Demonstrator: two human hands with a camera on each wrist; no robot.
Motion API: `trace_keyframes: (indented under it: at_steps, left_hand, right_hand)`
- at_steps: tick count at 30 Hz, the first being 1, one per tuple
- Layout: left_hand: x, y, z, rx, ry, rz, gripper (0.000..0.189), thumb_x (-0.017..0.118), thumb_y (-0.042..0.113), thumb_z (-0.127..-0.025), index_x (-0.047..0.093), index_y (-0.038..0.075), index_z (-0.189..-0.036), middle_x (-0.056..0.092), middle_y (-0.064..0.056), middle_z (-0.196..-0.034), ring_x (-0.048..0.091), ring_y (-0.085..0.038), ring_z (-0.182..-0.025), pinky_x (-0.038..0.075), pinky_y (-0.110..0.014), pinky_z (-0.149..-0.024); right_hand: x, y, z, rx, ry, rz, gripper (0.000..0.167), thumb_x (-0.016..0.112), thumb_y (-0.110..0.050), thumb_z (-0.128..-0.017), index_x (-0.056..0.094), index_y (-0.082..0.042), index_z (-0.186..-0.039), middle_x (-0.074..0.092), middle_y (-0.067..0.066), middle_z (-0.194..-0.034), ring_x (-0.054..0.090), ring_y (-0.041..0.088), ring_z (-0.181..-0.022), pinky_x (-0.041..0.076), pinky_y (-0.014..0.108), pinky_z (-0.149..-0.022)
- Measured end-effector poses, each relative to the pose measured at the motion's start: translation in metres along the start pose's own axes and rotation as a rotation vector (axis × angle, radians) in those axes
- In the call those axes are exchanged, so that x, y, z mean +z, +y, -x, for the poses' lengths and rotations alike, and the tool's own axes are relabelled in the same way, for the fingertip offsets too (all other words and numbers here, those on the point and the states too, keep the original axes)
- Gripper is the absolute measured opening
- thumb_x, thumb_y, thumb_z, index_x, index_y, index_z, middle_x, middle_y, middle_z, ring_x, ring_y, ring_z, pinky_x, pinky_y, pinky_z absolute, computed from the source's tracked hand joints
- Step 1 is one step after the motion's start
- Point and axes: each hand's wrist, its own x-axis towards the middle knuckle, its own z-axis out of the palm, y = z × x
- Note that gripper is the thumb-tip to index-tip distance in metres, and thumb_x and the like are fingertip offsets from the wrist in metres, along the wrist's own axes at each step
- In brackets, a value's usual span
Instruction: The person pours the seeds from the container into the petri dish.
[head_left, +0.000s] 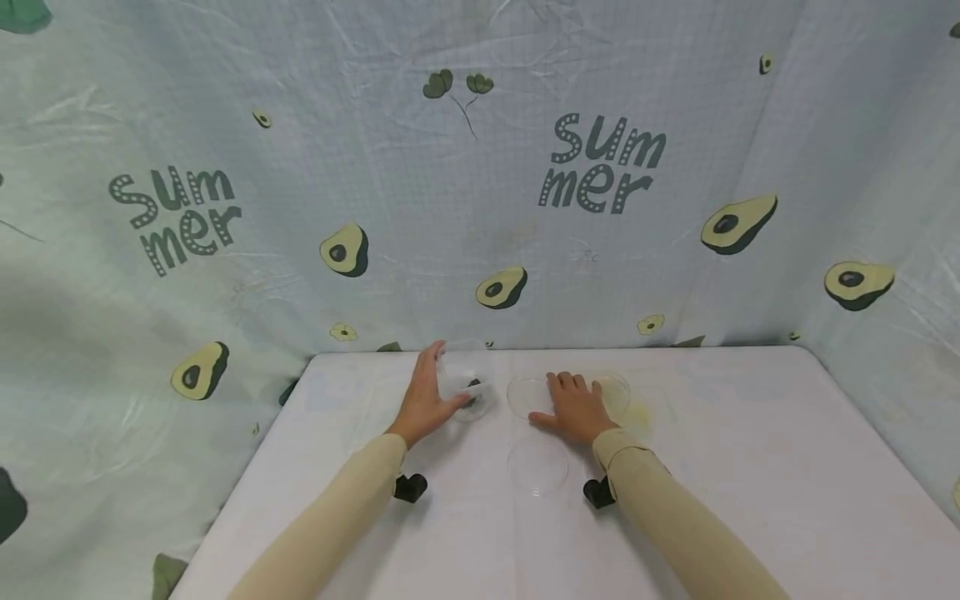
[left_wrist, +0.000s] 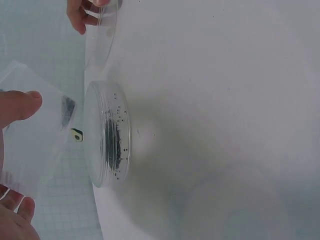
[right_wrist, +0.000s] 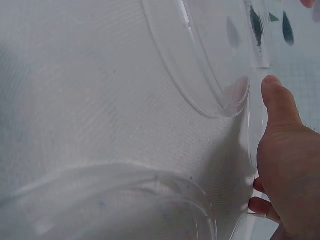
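Observation:
My left hand [head_left: 427, 407] holds a clear plastic bag [left_wrist: 37, 132] between thumb and fingers. Dark grains lie gathered in one corner of the bag. Right below it, a round clear petri dish [left_wrist: 107, 135] stands on the table with small black grains spread inside, mostly in a heap. My right hand [head_left: 576, 408] rests low with straight, spread fingers between two other clear dishes. Its thumb points toward the left one [head_left: 527, 397], while the dish on the right [head_left: 617, 393] has something yellowish in or under it.
Another clear dish [head_left: 538, 468] sits nearer to me, between my forearms. A white cloth covers the table [head_left: 750, 483]. Behind its far edge hangs a curtain [head_left: 420, 183] printed with avocados and lettering. Dark wrist mounts [head_left: 410, 487] hang under both sleeves.

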Motion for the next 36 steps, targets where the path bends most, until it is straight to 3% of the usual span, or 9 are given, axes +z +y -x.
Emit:
trace_keyframes:
  at_steps: [9, 20, 36]
  left_hand:
    - [0.005, 0.008, -0.004, 0.022, 0.013, 0.023, 0.097, 0.083, 0.022, -0.076, 0.021, 0.008, -0.151, 0.038, -0.015, -0.150, 0.037, -0.030, -0.140, 0.033, -0.048, -0.115]
    - [0.012, 0.016, -0.005, 0.081, 0.027, -0.036, 0.091, 0.082, 0.018, -0.076, 0.027, 0.004, -0.147, 0.039, -0.015, -0.149, 0.038, -0.031, -0.139, 0.032, -0.046, -0.116]
    - [0.014, 0.025, -0.008, 0.130, 0.023, -0.104, 0.091, 0.084, 0.014, -0.074, 0.029, 0.009, -0.147, 0.040, -0.012, -0.147, 0.040, -0.028, -0.137, 0.034, -0.045, -0.115]
  right_hand:
    - [-0.001, 0.002, -0.002, -0.002, 0.006, 0.003, 0.088, 0.061, -0.065, -0.082, 0.042, -0.006, -0.143, 0.049, 0.018, -0.139, 0.044, 0.038, -0.128, 0.032, 0.066, -0.104]
    - [-0.004, 0.001, 0.000, 0.002, 0.001, 0.008, 0.086, 0.063, -0.063, -0.082, 0.043, -0.005, -0.142, 0.049, 0.019, -0.138, 0.045, 0.039, -0.126, 0.032, 0.067, -0.104]
    - [-0.001, 0.002, 0.000, -0.002, 0.010, 0.002, 0.089, 0.063, -0.066, -0.081, 0.042, -0.005, -0.143, 0.050, 0.018, -0.137, 0.045, 0.038, -0.126, 0.034, 0.065, -0.103]
